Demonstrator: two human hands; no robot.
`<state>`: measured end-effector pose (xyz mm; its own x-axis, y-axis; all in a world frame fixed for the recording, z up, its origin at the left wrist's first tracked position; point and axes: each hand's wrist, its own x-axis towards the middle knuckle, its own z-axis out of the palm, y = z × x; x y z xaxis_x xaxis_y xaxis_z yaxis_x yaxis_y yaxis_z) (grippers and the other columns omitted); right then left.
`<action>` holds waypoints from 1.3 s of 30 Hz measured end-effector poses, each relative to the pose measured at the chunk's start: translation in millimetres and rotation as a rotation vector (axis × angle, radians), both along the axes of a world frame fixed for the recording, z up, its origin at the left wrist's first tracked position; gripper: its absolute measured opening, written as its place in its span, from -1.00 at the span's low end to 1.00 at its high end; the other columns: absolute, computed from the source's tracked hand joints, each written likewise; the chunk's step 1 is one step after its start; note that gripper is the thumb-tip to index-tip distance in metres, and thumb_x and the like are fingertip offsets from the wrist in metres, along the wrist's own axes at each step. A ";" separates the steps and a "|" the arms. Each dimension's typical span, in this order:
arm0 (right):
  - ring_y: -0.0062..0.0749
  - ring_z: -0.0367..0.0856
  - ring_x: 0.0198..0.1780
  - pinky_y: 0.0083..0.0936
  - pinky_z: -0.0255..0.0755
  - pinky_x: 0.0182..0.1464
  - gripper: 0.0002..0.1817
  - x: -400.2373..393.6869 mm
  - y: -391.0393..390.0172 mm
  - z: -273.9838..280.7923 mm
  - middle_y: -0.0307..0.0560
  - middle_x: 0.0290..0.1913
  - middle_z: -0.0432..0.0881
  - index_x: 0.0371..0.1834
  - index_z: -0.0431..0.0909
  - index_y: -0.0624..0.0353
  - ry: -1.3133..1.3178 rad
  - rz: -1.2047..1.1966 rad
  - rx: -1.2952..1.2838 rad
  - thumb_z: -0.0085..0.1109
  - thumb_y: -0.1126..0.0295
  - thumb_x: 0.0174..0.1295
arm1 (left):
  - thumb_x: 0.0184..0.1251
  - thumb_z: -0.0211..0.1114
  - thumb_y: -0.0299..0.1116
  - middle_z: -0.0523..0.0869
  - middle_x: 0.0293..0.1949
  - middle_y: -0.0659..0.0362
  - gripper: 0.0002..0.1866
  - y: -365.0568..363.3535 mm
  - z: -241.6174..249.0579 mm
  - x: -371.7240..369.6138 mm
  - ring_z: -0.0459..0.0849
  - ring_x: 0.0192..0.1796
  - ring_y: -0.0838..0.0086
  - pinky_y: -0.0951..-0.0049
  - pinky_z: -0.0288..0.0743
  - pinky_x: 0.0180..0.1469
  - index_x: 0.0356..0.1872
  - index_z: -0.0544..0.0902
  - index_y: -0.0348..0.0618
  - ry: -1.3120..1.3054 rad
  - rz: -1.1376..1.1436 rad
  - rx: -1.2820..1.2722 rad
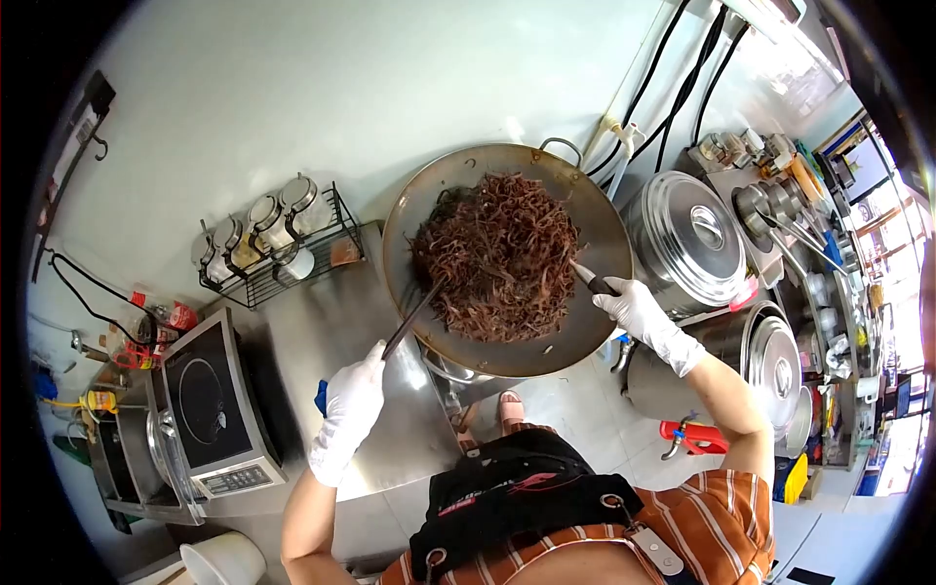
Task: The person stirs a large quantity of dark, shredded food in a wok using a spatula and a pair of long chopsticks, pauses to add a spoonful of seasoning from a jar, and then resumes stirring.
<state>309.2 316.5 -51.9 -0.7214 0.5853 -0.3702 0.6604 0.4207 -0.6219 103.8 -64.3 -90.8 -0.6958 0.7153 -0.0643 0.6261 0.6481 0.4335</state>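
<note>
Stirring: left hand point(348, 411) clamped on tongs point(414, 317), right hand point(636, 310) clamped on utensil handle point(592, 282), both dug into dark shredded food point(497, 255) heaped in wok point(585, 219) ahead of hands. Risk: overfull heap spilling past the rim.

I am standing in a working commercial kitchen: a big wok point(507, 258) is sitting in front of me, large lidded steel stockpots point(687, 239) are crowding my right, an induction cooker point(210, 405) and a wire rack of seasoning jars point(268, 239) are occupying the stainless surface point(322, 331).
</note>
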 end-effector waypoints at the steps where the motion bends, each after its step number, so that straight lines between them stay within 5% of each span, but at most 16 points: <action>1: -0.21 0.61 -0.37 -0.35 0.41 -0.22 -0.63 2.8 1.8 -3.0 0.13 -0.48 0.58 -0.03 0.56 0.29 0.039 0.022 0.047 0.22 0.24 0.23 | 0.42 0.02 -0.28 0.67 -0.43 -0.07 -0.63 11.6 11.7 1.5 0.65 -0.35 0.00 0.04 0.47 -0.27 0.18 0.53 -0.09 0.005 -0.017 -0.088; 10: 0.11 0.61 -0.32 -0.15 0.43 -0.28 -0.69 8.2 -8.3 53.0 0.22 -0.46 0.58 -0.18 0.51 0.28 0.080 0.140 0.398 0.19 0.24 0.19 | 0.40 0.05 -0.27 0.67 -0.50 -0.05 -0.67 57.4 41.1 -14.1 0.65 -0.41 0.02 0.05 0.48 -0.34 0.09 0.62 -0.08 0.182 -0.040 0.024; 14: -0.14 0.63 -0.44 -0.34 0.47 -0.43 -0.51 14.5 6.9 42.6 0.02 -0.47 0.56 0.09 0.46 0.20 0.178 0.371 1.066 0.29 0.28 0.08 | 0.37 0.11 -0.29 0.68 -0.48 -0.03 -0.69 63.7 63.9 -37.6 0.65 -0.41 0.03 0.05 0.48 -0.34 0.07 0.63 -0.01 0.321 -0.118 -0.117; 16: -0.29 0.62 -0.47 -0.42 0.45 -0.48 -0.49 10.7 10.9 57.9 -0.09 -0.48 0.53 0.16 0.44 0.25 0.244 0.485 1.191 0.23 0.34 0.11 | 0.34 0.12 -0.31 0.69 -0.47 0.00 -0.76 72.8 92.2 -44.4 0.67 -0.41 0.07 0.06 0.50 -0.34 -0.04 0.66 -0.02 0.398 -0.170 -0.163; 18: -0.33 0.60 -0.48 -0.41 0.47 -0.46 -0.55 -2.6 -1.2 79.3 -0.13 -0.47 0.53 0.17 0.45 0.23 -0.090 0.481 1.339 0.13 0.38 0.18 | 0.33 0.13 -0.33 0.69 -0.47 0.00 -0.80 83.1 115.2 -48.6 0.67 -0.39 0.07 0.06 0.51 -0.34 -0.13 0.68 -0.02 0.504 -0.255 -0.245; 26: -0.47 0.56 -0.47 -0.47 0.37 -0.50 -0.85 -30.3 -16.7 130.0 -0.26 -0.46 0.55 -0.27 0.57 0.12 -0.149 0.664 1.758 0.06 0.33 0.24 | 0.26 0.18 -0.35 0.71 -0.40 -0.02 -0.83 97.7 165.1 -55.5 0.70 -0.29 0.05 0.10 0.54 -0.20 -0.28 0.74 -0.06 0.507 -0.341 -0.427; 27: -0.42 0.59 -0.34 -0.51 0.42 -0.32 -0.63 -29.2 -23.2 131.8 -0.25 -0.39 0.54 0.10 0.51 0.17 -0.351 0.643 1.745 0.10 0.39 0.19 | 0.26 0.18 -0.35 0.71 -0.39 -0.02 -0.82 94.5 168.4 -56.1 0.69 -0.28 0.05 0.10 0.53 -0.18 -0.27 0.75 -0.06 0.494 -0.299 -0.422; 28: -0.42 0.59 -0.34 -0.51 0.42 -0.32 -0.63 -29.3 -25.3 138.5 -0.25 -0.39 0.54 0.10 0.51 0.17 -0.353 0.645 1.742 0.10 0.39 0.19 | 0.26 0.18 -0.35 0.71 -0.39 -0.02 -0.82 90.6 171.2 -56.7 0.69 -0.28 0.05 0.10 0.53 -0.18 -0.27 0.75 -0.06 0.491 -0.301 -0.423; 31: -0.35 0.63 -0.36 -0.44 0.46 -0.33 -0.89 -30.6 -14.3 154.4 -0.18 -0.42 0.60 -0.25 0.54 0.11 -0.400 0.695 1.578 0.09 0.38 0.19 | 0.20 0.21 -0.40 0.71 -0.37 -0.05 -0.85 80.5 178.4 -58.4 0.69 -0.28 0.03 0.10 0.54 -0.17 -0.32 0.74 -0.11 0.447 -0.208 -0.465; 35: -0.21 0.70 -0.38 -0.38 0.53 -0.36 -0.91 -23.4 17.6 167.5 -0.05 -0.50 0.68 -0.56 0.70 0.08 -0.313 0.698 1.350 0.23 0.40 0.01 | 0.15 0.21 -0.45 0.71 -0.38 -0.08 -0.87 70.9 172.1 -54.0 0.70 -0.27 0.02 0.13 0.55 -0.17 -0.38 0.73 -0.18 0.434 -0.159 -0.490; 39: -0.14 0.70 -0.37 -0.37 0.54 -0.34 -0.91 -32.7 36.6 173.3 0.01 -0.46 0.69 -0.50 0.71 0.14 -0.487 0.770 1.142 0.21 0.42 0.02 | 0.08 0.21 -0.49 0.71 -0.39 -0.12 -0.87 72.4 151.3 -66.2 0.70 -0.25 0.00 0.16 0.57 -0.17 -0.42 0.71 -0.28 0.358 -0.225 -0.560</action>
<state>276.6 353.1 121.4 -0.9270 0.2573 -0.2728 0.0917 0.8609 0.5004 37.6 8.2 60.5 -0.5818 0.7706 -0.2600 0.8133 0.5513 -0.1860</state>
